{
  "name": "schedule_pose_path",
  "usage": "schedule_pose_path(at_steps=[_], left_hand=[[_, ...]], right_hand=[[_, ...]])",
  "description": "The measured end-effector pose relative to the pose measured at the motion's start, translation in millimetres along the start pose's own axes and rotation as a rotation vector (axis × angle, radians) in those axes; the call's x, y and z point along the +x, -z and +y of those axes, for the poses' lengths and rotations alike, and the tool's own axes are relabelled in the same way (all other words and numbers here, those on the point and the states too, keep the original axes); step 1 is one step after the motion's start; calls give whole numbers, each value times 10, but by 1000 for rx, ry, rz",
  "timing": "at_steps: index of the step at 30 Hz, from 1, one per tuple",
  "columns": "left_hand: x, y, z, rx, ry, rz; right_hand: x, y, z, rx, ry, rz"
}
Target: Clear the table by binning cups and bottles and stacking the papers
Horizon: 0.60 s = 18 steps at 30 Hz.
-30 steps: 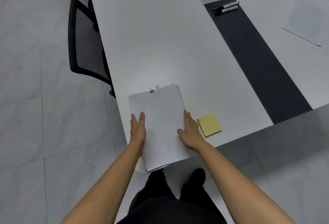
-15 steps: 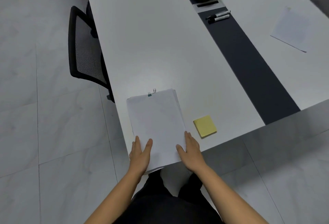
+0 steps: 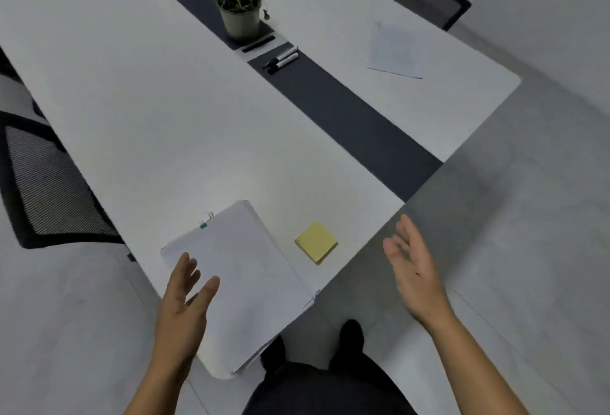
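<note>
White laminate, the long table (image 3: 185, 124) carried our paper stack (image 3: 244, 276) at its near corner, the near end overhanging the edge, and one loose sheet (image 3: 396, 49) lay well apart across the dark centre strip. We judged that sheet the next to fetch, and best slid to the edge before lifting. Our left hand (image 3: 181, 315) hovered over the stack, fingers spread; our right hand (image 3: 417, 269) hung beyond the table corner, fingers loosely apart, holding nothing.

Dim, flat, greyish overhead light. Soft pale glare on long white table top (image 3: 171, 111). Faint shadows only. Slight motion blur throughout, strongest on open bare right hand (image 3: 414, 266). Wide-angle bending at edges.
</note>
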<state>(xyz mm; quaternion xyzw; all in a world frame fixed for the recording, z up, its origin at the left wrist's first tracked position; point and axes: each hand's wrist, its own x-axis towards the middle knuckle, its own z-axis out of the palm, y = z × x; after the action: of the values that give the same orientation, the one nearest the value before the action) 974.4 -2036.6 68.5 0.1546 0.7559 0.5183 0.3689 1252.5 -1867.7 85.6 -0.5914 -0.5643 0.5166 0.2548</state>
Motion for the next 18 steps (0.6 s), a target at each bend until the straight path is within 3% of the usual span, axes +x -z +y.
schedule_pose_path(at_steps=[10,18], left_hand=[[86,-1311,412,144,-126,-447],[-44,-2794,1031,214,-278,-660]], right_hand=[[-1004,824,596,136,-201,464],[-896,1783,796,268,-153,722]])
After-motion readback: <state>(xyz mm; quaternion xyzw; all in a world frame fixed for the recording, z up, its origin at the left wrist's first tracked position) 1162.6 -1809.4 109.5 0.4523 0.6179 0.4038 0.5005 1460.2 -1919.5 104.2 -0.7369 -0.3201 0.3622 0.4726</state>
